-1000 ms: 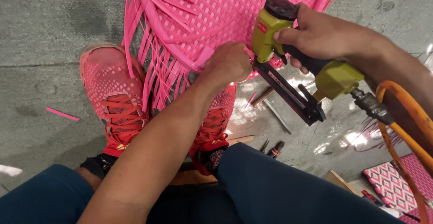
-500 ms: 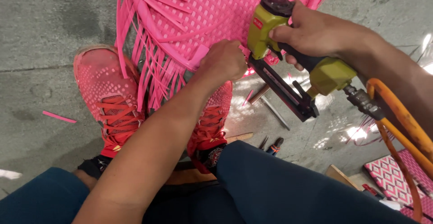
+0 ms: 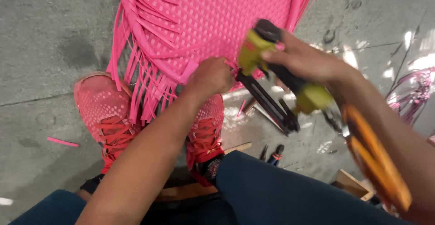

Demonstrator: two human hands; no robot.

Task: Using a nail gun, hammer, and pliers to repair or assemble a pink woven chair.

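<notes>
Shifted lower and blurred: staple gun (image 3: 272, 71), clasped in right hand (image 3: 303, 62). Left hand (image 3: 210, 76) pinching pink strips at woven panel (image 3: 204, 16) edge. Stapling under way; needs nose steadied.

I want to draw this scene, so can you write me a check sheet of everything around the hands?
Surface: grey concrete floor, stained.
Job's things: pink woven panel with loose strip ends; yellow-green staple gun.
Clutter: pink strip scrap; pliers; wooden piece.
Hands: left hand pinches the panel's edge; right hand grips the gun.
Cables: orange air hose.
Surroundings: red sneakers; pink strands at right.
</notes>
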